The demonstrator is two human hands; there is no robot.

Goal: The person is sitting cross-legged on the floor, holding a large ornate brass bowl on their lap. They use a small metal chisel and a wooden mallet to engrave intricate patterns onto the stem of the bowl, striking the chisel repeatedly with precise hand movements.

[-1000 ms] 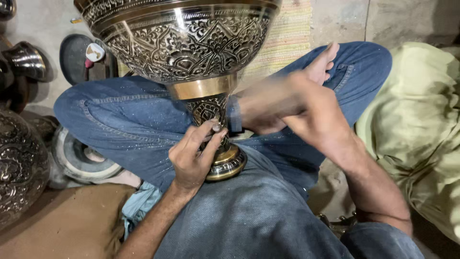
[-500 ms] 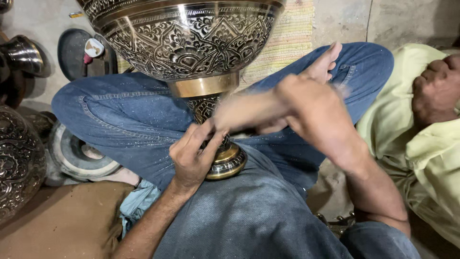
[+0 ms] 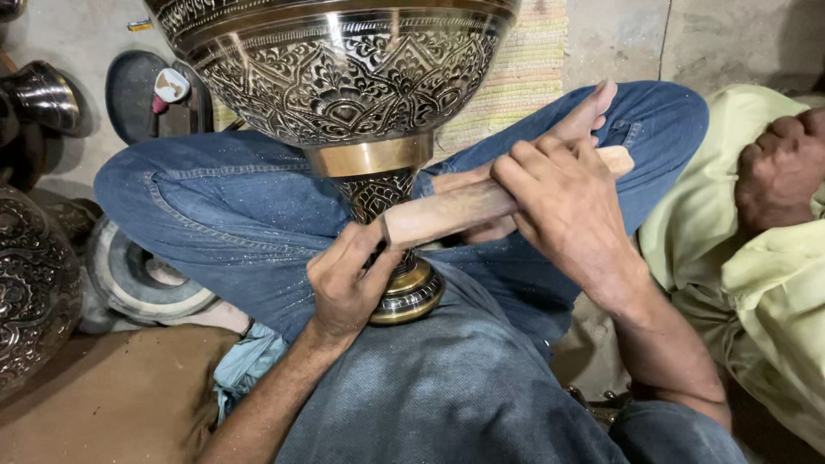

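- I see my right hand (image 3: 567, 198) wrapped shut around a wooden handle (image 3: 481, 202), fingers curled over the top of it; the handle lies nearly level, its near end against the stem of the goblet.
- My left hand (image 3: 344, 279) sits low at the stem, fingers pinched close together on what looks like a thin metal tool (image 3: 384, 232); I cannot make out the tool's tip.
- The big engraved metal goblet (image 3: 344, 77) stands upright between my crossed legs (image 3: 223, 215) in blue jeans, its round brass foot (image 3: 411, 296) resting on my lap, just beside my left hand.
- A plain brass band (image 3: 369, 157) rings the goblet where the bowl meets the stem.
- On the left, an engraved dark vessel (image 3: 30, 283) stands at the frame edge, and a round metal dish (image 3: 142, 279) lies on the floor near my knee.
- On the right, another person's hand (image 3: 778, 167) rests on pale green cloth (image 3: 756, 283), well apart from mine.
- A striped woven mat (image 3: 524, 77) lies behind the goblet.
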